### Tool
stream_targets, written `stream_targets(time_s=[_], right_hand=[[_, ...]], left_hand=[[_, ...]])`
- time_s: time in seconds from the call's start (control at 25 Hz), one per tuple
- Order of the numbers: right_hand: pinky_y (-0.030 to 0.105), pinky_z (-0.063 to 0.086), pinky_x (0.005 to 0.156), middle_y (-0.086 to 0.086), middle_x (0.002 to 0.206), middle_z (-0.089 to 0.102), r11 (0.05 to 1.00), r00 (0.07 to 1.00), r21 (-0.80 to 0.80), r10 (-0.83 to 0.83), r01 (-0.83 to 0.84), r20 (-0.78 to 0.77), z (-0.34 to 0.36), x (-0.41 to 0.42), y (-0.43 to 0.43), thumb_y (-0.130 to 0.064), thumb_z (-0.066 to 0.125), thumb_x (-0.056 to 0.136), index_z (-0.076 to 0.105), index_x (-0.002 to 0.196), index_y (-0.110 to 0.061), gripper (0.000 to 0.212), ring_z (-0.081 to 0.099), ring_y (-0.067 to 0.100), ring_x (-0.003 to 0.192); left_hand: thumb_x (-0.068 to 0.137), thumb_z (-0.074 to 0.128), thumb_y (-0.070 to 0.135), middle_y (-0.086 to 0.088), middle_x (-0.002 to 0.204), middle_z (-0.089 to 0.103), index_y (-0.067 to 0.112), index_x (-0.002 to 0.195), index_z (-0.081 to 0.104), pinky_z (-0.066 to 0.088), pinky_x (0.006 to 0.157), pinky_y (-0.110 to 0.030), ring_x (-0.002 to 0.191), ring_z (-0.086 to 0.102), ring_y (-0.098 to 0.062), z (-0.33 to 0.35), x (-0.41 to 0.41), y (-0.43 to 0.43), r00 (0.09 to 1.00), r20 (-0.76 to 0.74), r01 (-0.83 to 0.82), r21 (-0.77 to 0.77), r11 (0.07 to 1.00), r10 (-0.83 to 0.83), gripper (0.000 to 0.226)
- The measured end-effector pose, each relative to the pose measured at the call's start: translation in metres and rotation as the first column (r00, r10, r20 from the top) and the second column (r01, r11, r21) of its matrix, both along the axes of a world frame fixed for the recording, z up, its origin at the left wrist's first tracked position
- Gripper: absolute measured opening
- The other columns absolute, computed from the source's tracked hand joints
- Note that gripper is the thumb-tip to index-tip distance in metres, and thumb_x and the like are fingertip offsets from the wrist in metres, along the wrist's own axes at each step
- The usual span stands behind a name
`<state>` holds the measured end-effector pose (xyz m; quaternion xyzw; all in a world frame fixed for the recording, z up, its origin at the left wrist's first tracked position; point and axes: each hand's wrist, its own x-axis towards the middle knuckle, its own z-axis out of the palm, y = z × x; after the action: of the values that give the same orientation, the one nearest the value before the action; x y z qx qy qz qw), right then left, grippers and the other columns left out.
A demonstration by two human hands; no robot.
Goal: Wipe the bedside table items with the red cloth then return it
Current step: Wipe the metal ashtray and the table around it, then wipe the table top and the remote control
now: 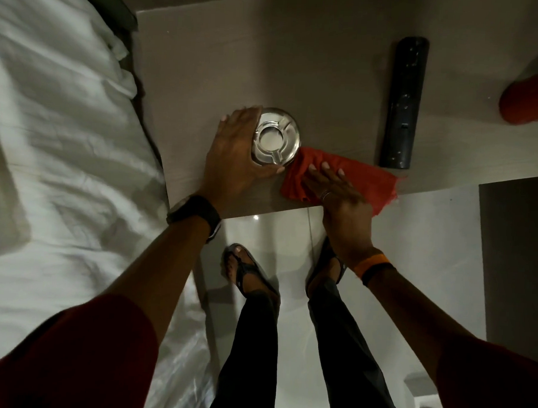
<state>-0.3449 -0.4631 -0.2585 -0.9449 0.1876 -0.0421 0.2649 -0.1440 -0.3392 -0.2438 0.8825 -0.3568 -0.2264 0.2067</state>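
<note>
While the red cloth [349, 179] lies bunched on the near edge of the table [206, 62], the right hand [338, 200] presses flat on top of it, fingers spread and extended toward the far side, not closed around the fabric. The cloth's long axis runs left to right along the table's near edge, its crumpled left end touching the metal ashtray [275, 137] and its right corner hanging slightly past the edge. The left hand [236, 147] curls around the left side of the ashtray, thumb on its near rim, steadying it upright on the table; the two hands sit close together but apart.

The step in hand looks like wiping around or under the ashtray. Next, the cloth would likely need to be gathered and drawn over the ashtray's rim and bowl, or slid toward the other items.

To the right, well apart from the ashtray, a black remote control [403, 101] lies with its long axis running near to far. Farther right, a red cylindrical object [531, 98] is partly cut off. A white bed [64, 133] borders the table on the left.
</note>
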Motion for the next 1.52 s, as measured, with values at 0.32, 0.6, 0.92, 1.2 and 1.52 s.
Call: stream_targets(time_s=[0.32, 0.6, 0.92, 1.2, 1.52], right_hand=[[0.034, 0.058, 0.095, -0.003, 0.108, 0.068, 0.589, 0.828, 0.639, -0.542, 0.495, -0.142, 0.072, -0.05, -0.018, 0.0, 0.051, 0.099, 0.063, 0.121, -0.012, 0.028, 0.067, 0.01, 0.1], [0.027, 0.056, 0.098, -0.013, 0.125, 0.066, 0.513, 0.61, 0.624, -0.789, 0.59, 0.072, 0.085, -0.047, -0.115, -0.027, 0.048, 0.104, 0.06, 0.129, -0.026, 0.028, 0.064, 0.0, 0.114], [0.043, 0.013, 0.121, 0.006, 0.168, 0.018, 0.756, 0.885, 0.474, -0.445, 0.452, -0.137, 0.011, 0.009, -0.149, -0.042, 0.033, 0.104, 0.017, 0.158, -0.023, 0.059, 0.017, 0.025, 0.155], [0.057, 0.047, 0.11, 0.023, 0.143, 0.05, 0.134, 0.759, 0.902, -0.598, 0.41, -0.256, 0.036, 0.01, -0.145, -0.028, 0.044, 0.106, 0.047, 0.142, -0.007, 0.041, 0.057, 0.037, 0.126], [0.051, 0.011, 0.128, 0.005, 0.168, 0.019, 0.757, 0.877, 0.467, -0.471, 0.457, -0.095, 0.04, 0.067, -0.169, -0.027, 0.033, 0.109, 0.021, 0.157, -0.015, 0.051, 0.015, 0.023, 0.156]], left_hand=[[0.097, 0.059, 0.041, -0.015, 0.163, 0.032, 0.006, 0.154, 0.032, 0.025, 0.127, -0.04, 0.155, 0.022, -0.03, 0.031, -0.031, -0.013, 0.989, 0.023, -0.138, -0.151, 0.979, 0.143, 0.072], [0.105, 0.05, 0.015, -0.014, 0.152, 0.05, 0.002, 0.147, 0.044, 0.035, 0.122, -0.033, 0.143, 0.046, -0.024, 0.028, -0.084, -0.137, 0.854, -0.47, -0.357, -0.213, 0.909, 0.225, 0.044], [0.107, 0.036, 0.037, 0.0, 0.101, 0.071, 0.018, 0.126, 0.062, 0.053, 0.078, -0.031, 0.094, 0.067, -0.015, 0.011, -0.094, -0.233, 0.298, -0.872, -0.722, 0.059, 0.689, 0.387, 0.038], [0.106, 0.045, 0.032, -0.012, 0.116, 0.074, 0.01, 0.133, 0.061, 0.059, 0.095, -0.042, 0.104, 0.072, -0.029, 0.004, -0.109, -0.238, 0.347, -0.876, -0.799, -0.088, 0.595, 0.336, 0.038], [0.104, 0.043, 0.039, -0.003, 0.09, 0.069, 0.029, 0.083, 0.067, 0.058, 0.074, -0.025, 0.085, 0.066, -0.02, 0.01, -0.123, -0.207, 0.105, -0.92, -0.8, 0.147, 0.581, 0.378, 0.033]])
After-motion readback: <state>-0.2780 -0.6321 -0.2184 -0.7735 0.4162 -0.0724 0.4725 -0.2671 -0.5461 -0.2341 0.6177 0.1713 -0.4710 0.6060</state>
